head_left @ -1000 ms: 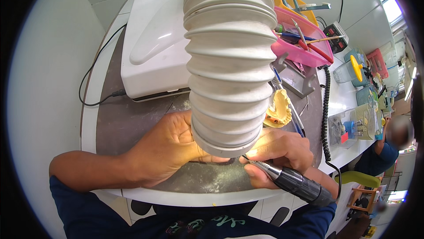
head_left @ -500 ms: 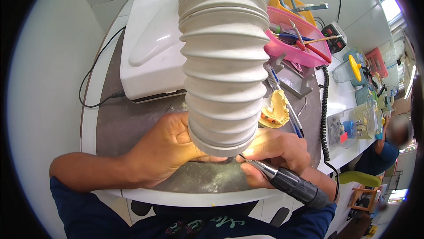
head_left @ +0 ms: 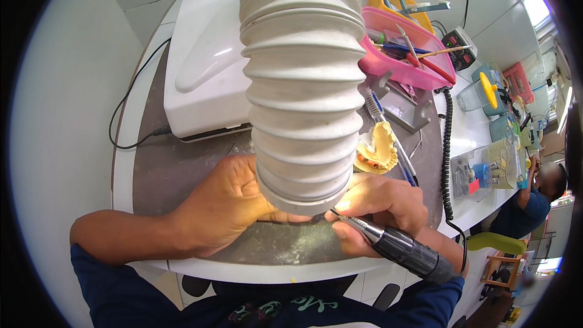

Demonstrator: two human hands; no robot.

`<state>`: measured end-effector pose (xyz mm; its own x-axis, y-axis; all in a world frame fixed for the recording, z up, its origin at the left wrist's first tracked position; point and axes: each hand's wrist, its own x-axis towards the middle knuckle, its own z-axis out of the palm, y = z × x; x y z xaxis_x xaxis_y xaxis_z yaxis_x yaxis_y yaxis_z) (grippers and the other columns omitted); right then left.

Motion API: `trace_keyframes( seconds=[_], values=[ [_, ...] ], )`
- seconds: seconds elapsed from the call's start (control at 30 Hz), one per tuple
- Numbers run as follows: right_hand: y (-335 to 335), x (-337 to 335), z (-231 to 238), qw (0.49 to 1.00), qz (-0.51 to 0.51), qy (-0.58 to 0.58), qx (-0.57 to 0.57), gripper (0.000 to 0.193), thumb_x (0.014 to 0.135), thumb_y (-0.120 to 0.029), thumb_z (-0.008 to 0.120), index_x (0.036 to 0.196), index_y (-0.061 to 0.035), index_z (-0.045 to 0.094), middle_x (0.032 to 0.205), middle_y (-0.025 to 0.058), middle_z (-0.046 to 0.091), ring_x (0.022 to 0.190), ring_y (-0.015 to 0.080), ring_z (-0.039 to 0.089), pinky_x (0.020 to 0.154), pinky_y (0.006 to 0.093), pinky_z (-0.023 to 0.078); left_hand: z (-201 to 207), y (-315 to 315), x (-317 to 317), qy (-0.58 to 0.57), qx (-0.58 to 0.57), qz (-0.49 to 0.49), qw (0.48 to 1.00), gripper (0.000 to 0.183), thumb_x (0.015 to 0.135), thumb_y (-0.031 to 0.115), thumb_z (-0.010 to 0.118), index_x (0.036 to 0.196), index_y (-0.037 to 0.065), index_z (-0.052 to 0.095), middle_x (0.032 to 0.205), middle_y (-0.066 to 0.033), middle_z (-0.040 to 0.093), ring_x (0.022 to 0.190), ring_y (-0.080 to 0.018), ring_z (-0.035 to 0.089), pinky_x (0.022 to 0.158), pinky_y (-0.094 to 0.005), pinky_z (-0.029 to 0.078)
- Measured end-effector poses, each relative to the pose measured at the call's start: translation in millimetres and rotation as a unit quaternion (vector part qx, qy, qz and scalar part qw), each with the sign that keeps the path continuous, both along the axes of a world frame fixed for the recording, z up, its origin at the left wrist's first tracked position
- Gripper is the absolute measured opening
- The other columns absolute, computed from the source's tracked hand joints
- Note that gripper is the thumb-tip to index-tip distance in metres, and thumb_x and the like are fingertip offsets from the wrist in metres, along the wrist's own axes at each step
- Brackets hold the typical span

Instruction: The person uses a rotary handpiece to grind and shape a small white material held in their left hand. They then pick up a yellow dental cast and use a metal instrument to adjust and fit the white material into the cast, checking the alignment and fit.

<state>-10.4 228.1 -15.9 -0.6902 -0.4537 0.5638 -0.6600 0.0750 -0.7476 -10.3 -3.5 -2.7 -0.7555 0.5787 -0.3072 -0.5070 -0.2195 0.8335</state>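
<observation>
My right hand grips a black and silver rotary handpiece, its metal tip pointing left beneath the mouth of a white ribbed suction hose. My left hand is closed, thumb and fingers reaching under the same hose mouth. What its fingertips pinch is hidden by the hose. Light falls on both hands there. Just beyond my right hand lies a cream dental model with reddish spots along one side.
A white box-shaped machine stands left of the hose. To the right are a pink tray of tools, a grey metal stand, a brush and a coiled black cord. A person sits farther right beside clear containers.
The hose appears slightly farther left and higher in view. Both hands keep nearly the same place and grip. The person at the far right has shifted their head slightly.
</observation>
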Motion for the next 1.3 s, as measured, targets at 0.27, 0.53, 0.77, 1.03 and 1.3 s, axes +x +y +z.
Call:
trace_keyframes(
  seconds=[0.27, 0.53, 0.77, 1.03, 1.3],
  values=[
    [0.1, -1.3, 1.1, 1.0, 0.0, 0.003, 0.009, 0.024, 0.068, -0.004, 0.081, 0.087, -0.0005, 0.067, 0.082, 0.0151, 0.07, 0.076, 0.0275, 0.072, 0.064, 0.0305, 0.056, 6.9, 3.3, 0.8, -0.034, 0.021, 0.019, 0.999, 0.028, 0.09, -0.004, 0.059, 0.118, -0.004, 0.057, 0.114, -0.0139, 0.066, 0.106, -0.0191, 0.065, 0.096, -0.0325, 0.053],
    [-0.1, -1.6, 1.1, 1.0, 0.014, -0.001, 0.004, 0.023, 0.068, -0.004, 0.081, 0.088, -0.0008, 0.067, 0.08, 0.0141, 0.07, 0.076, 0.0274, 0.072, 0.065, 0.0308, 0.056, 1.8, 2.1, 1.1, -0.028, 0.027, 0.016, 0.999, 0.03, 0.09, -0.004, 0.06, 0.12, -0.004, 0.056, 0.115, -0.013, 0.066, 0.106, -0.0193, 0.065, 0.096, -0.0332, 0.053],
    [7.6, -3.5, 7.2, 0.998, 0.065, 0.008, 0.015, 0.022, 0.079, -0.001, 0.073, 0.096, 0.0022, 0.06, 0.078, 0.0144, 0.068, 0.075, 0.0229, 0.07, 0.074, 0.035, 0.056, 0.3, 3.9, 3.7, 0.0, 0.029, 0.037, 0.999, 0.035, 0.091, -0.004, 0.058, 0.125, -0.003, 0.051, 0.124, -0.013, 0.061, 0.114, -0.0222, 0.061, 0.1, -0.0392, 0.052],
    [0.9, 7.9, 6.6, 0.985, -0.04, -0.162, -0.05, 0.015, 0.08, 0.002, 0.071, 0.093, 0.0011, 0.065, 0.078, 0.0139, 0.068, 0.066, 0.0168, 0.069, 0.061, 0.026, 0.054, 7.0, 5.8, 3.2, -0.048, 0.04, 0.057, 0.996, 0.035, 0.089, 0.0, 0.064, 0.123, -0.003, 0.052, 0.124, -0.0117, 0.06, 0.112, -0.0199, 0.061, 0.098, -0.035, 0.053],
    [-8.5, 4.5, 4.3, 0.996, -0.03, -0.086, 0.019, 0.028, 0.079, -0.001, 0.077, 0.095, -0.0044, 0.054, 0.083, 0.0081, 0.062, 0.074, 0.0127, 0.061, 0.066, 0.026, 0.047, 6.2, 6.8, 5.2, -0.002, 0.022, 0.034, 0.999, 0.022, 0.088, 0.002, 0.067, 0.109, -0.003, 0.063, 0.1, -0.0073, 0.068, 0.095, -0.0118, 0.064, 0.088, -0.0258, 0.054]
  ],
)
